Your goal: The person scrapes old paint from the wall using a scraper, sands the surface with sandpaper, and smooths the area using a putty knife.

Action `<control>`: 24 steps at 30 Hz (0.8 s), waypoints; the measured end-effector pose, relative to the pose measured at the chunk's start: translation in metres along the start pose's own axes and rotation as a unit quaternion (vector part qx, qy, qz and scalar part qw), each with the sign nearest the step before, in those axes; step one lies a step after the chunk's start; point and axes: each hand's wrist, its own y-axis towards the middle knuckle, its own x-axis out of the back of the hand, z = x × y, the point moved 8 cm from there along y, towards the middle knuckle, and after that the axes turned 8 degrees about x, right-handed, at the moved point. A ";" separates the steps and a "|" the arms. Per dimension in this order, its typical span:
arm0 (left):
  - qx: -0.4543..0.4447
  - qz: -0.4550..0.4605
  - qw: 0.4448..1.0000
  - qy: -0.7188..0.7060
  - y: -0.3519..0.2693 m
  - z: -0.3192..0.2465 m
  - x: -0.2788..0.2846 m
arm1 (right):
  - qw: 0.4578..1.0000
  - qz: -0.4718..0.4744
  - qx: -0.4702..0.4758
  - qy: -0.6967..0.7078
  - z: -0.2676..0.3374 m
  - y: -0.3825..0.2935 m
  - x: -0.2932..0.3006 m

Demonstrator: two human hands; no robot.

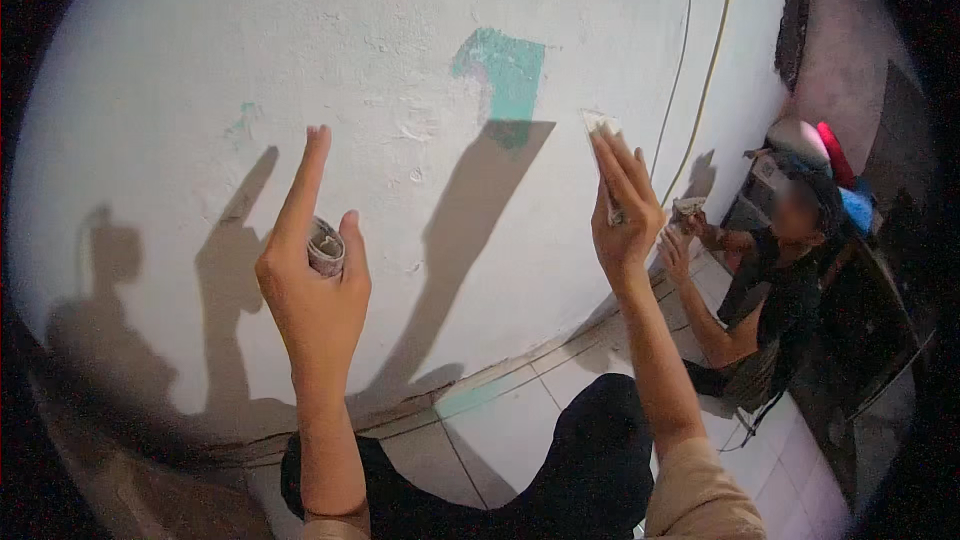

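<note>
My left hand (319, 270) is raised before a white wall (352, 52), one finger pointing up and the thumb apart. A rolled piece, perhaps paper or sandpaper, (327, 249) sits in its grip between thumb and palm. To the right, my right hand (626, 202) holds a flat, pale scraper or sheet (600, 122) with the fingers laid along it; its exact kind cannot be told. A turquoise patch (514, 79) shows on the wall between the hands, higher up. Small rough spots and dents mark the wall around it. Both hands cast shadows on the wall.
A co-worker (787, 262) crouches at the right, holding a pale object (688, 205) by the wall. Two thin cables (711, 82) run down the wall. White floor tiles (510, 420) lie below, around my dark-clothed knees. Red and blue items are behind the co-worker.
</note>
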 end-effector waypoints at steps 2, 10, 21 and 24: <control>-0.028 0.002 0.999 0.025 -0.003 -0.003 0.002 | 0.988 0.112 0.088 -0.061 0.010 0.001 -0.006; 0.009 0.081 0.990 0.113 -0.044 0.028 0.003 | 0.916 0.248 0.313 0.027 0.034 -0.020 -0.050; 0.014 0.036 0.975 0.221 -0.050 0.057 0.025 | 0.848 0.250 0.465 0.037 0.028 -0.039 -0.077; -0.069 0.022 0.952 0.298 -0.025 0.025 0.014 | 0.832 0.239 0.500 0.032 0.027 -0.042 -0.085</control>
